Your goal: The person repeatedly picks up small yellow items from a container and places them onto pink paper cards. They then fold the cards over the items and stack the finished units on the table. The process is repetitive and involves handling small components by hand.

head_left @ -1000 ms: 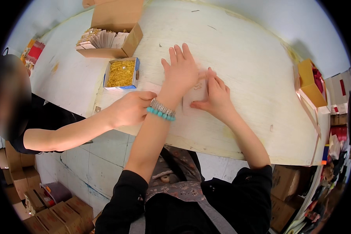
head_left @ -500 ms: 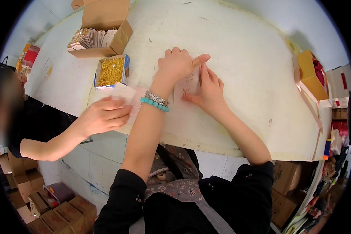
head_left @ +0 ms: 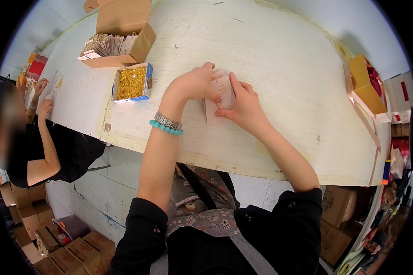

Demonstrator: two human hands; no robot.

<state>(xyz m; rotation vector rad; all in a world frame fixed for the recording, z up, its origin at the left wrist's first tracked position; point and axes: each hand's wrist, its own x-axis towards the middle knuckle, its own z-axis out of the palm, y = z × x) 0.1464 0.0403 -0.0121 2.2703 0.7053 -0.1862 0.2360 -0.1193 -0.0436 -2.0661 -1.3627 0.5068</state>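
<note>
A small stack of pale pink paper cards (head_left: 212, 112) stands between my hands over the middle of the table. My right hand (head_left: 248, 109) grips the stack from the right, thumb across its front and fingers behind its edge. From the left, my left hand (head_left: 193, 85) pinches the cards' upper part, its thumb pressed on the front face. Its fingertips are partly hidden behind the cards. Thin golden marks or ties show on the front card; I cannot make out which.
A blue-and-white box of gold twist ties (head_left: 132, 82) sits left of my hands. Behind it is an open cardboard box (head_left: 144, 46) packed with cards. At far left are a co-worker's hands (head_left: 43, 107). A yellow box (head_left: 365, 89) stands at the right edge.
The co-worker's hand has drawn back to the far left, and the pale paper beside my left forearm is gone. My left hand has turned and closed its thumb onto the cards.
</note>
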